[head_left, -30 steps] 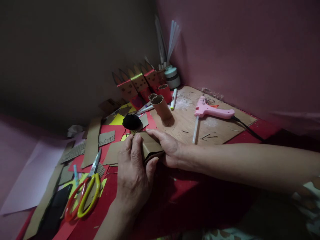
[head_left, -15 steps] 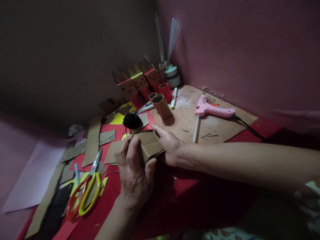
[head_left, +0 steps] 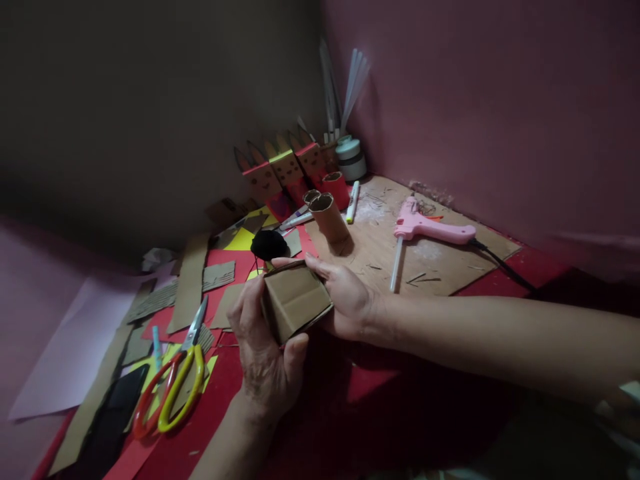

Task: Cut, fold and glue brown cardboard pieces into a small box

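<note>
A small brown cardboard box (head_left: pixel 299 298) is held between my two hands above the red tabletop. My left hand (head_left: pixel 267 347) grips its left side, thumb at the near corner and fingers along the far left edge. My right hand (head_left: pixel 350 300) wraps the right side, with the thumb along the top edge and the other fingers mostly hidden beneath. Just beyond the box sits a ball of black yarn (head_left: pixel 269 245). A brown cardboard tube (head_left: pixel 330 220) stands upright behind my right hand.
Scissors (head_left: pixel 183 373) with red and yellow handles lie at left among cardboard strips (head_left: pixel 190 283) and paper. A pink glue gun (head_left: pixel 433 227) rests on the wooden board (head_left: pixel 450 267) at right, its cord trailing off. Cardboard figures (head_left: pixel 285 167) and a lidded jar (head_left: pixel 351 158) stand behind.
The box has tilted so its panel faces me more. My left fingers have shifted off the panel to its left edge. The whole view has moved slightly.
</note>
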A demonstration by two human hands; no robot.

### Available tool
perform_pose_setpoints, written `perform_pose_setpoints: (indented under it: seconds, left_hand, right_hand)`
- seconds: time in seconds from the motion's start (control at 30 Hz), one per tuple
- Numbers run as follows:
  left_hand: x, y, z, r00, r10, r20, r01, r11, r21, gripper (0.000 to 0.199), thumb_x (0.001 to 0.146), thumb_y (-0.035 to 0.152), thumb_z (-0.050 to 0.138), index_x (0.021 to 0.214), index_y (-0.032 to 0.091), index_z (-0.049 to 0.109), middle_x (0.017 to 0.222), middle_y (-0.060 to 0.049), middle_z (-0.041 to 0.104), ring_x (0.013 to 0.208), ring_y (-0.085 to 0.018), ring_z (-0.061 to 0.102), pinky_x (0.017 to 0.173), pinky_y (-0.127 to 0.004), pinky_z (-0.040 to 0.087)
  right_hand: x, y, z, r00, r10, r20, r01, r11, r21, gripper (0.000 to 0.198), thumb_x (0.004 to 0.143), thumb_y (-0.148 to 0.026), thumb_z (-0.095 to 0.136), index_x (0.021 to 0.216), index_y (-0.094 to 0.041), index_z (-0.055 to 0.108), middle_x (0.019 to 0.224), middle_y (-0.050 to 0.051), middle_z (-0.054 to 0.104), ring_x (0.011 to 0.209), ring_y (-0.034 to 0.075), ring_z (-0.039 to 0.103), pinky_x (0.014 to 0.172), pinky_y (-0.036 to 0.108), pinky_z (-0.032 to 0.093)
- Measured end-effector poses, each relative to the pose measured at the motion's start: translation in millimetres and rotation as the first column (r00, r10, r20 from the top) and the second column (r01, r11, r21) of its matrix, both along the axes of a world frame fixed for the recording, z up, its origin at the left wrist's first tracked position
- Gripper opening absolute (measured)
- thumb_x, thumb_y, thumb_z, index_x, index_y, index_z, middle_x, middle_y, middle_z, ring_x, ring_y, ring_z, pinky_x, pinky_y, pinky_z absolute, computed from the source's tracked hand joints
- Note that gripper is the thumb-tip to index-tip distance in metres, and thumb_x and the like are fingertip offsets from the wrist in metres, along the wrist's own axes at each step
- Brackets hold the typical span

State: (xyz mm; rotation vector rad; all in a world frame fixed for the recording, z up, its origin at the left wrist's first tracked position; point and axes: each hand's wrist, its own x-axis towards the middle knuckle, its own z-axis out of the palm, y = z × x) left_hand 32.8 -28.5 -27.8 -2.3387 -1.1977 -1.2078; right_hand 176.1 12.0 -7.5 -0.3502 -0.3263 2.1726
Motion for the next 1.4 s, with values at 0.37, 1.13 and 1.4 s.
perform_pose_setpoints:
  seconds: [0.37, 1.13, 1.4]
  left_hand:
    - [-2.8, -2.4, -0.5, 1.0, 0.001, 0.002, -0.001, 0.999, 0.041, 0.074, 0.093, 0.058, 0.042, 0.152, 0.017, 0.025, 0.136, -0.016, 0.042, 0.118, -0.03, 0.044, 0.099, -0.043, 0.037]
    - [-1.0, -4.2, -0.4, 0.999, 0.006, -0.041, -0.005, 0.999, 0.04, 0.075, 0.093, 0.057, 0.044, 0.152, 0.014, 0.025, 0.135, -0.019, 0.042, 0.118, -0.03, 0.043, 0.099, -0.043, 0.037]
    - [0.0, -4.0, 0.6, 1.0, -0.021, -0.015, 0.021, 0.999, 0.043, 0.071, 0.093, 0.051, 0.047, 0.149, 0.012, 0.028, 0.135, -0.019, 0.042, 0.122, -0.031, 0.042, 0.102, -0.044, 0.035]
  right_hand:
    - [-1.9, -6.2, -0.9, 0.999, -0.045, -0.007, 0.045, 0.996, 0.079, 0.044, 0.102, -0.035, 0.029, 0.115, -0.018, 0.069, 0.091, 0.007, 0.073, 0.083, 0.02, 0.066, 0.086, 0.037, 0.049]
    - [-3.2, -5.4, -2.8, 0.997, -0.071, 0.024, 0.07, 0.997, 0.041, 0.041, 0.101, -0.037, 0.034, 0.109, -0.017, 0.07, 0.088, 0.007, 0.071, 0.081, 0.02, 0.066, 0.084, 0.038, 0.049]
    - [-2.7, -6.3, 1.7, 0.997, -0.071, 0.036, 0.07, 0.998, 0.004, 0.041, 0.101, -0.035, 0.034, 0.107, -0.017, 0.07, 0.088, 0.007, 0.071, 0.084, 0.02, 0.066, 0.084, 0.037, 0.049]
